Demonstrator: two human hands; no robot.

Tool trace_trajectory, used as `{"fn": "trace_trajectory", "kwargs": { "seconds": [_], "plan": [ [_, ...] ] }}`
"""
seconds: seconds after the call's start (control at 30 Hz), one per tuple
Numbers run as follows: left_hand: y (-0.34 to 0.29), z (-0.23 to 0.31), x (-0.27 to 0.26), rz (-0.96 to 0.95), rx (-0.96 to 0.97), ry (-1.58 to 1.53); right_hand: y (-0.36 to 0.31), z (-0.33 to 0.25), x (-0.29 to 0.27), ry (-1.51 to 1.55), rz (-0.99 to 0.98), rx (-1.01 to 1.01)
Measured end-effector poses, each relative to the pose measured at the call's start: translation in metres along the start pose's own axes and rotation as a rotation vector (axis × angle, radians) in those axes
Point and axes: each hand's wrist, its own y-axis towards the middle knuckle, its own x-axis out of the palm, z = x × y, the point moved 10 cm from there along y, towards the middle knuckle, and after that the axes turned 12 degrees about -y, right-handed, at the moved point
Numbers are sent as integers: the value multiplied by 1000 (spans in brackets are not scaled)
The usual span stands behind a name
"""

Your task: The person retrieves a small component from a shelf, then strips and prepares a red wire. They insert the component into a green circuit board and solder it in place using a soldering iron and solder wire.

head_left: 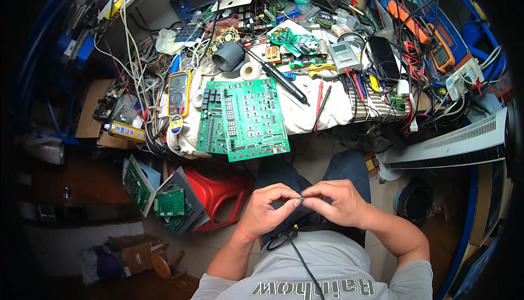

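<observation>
2 hands lower centre: left hand point(271, 208), right hand point(339, 203); 1 small blue piece point(301, 198) at the fingertips. 2 big green boards point(262, 119) left of centre, overlapping. 2 multimeters: 1 yellow multimeter point(178, 93) left, 1 orange multimeter point(441, 54) upper right. 2 probes mid-frame: 1 red probe point(319, 97), 1 black probe point(326, 99). 1 red stool point(207, 182) lower left. Cables point(126, 38): too tangled to count.

Yellow multimeter point(178, 93) on cluttered bench point(334, 111) (red stool point(215, 181) below).
</observation>
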Motion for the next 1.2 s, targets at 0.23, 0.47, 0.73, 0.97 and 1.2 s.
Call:
{"fn": "trace_trajectory", "kwargs": {
  "seconds": [0.23,0.47,0.73,0.97,1.2],
  "plan": [
    [-6,-23,0,55,-137,-124,-3,-29,-8,-321,210,-330],
    [-10,-28,-1,64,-196,-125,-5,-30,-8,-288,226,-306],
    [-14,-25,2,162,-109,-242,-4,-17,-7,-153,214,-193],
    [-21,-35,-2,263,-186,-341,-4,1,2,40,176,-23],
    [-25,-26,-60,528,-135,-290,-9,30,-6,334,132,217]
  ]
}}
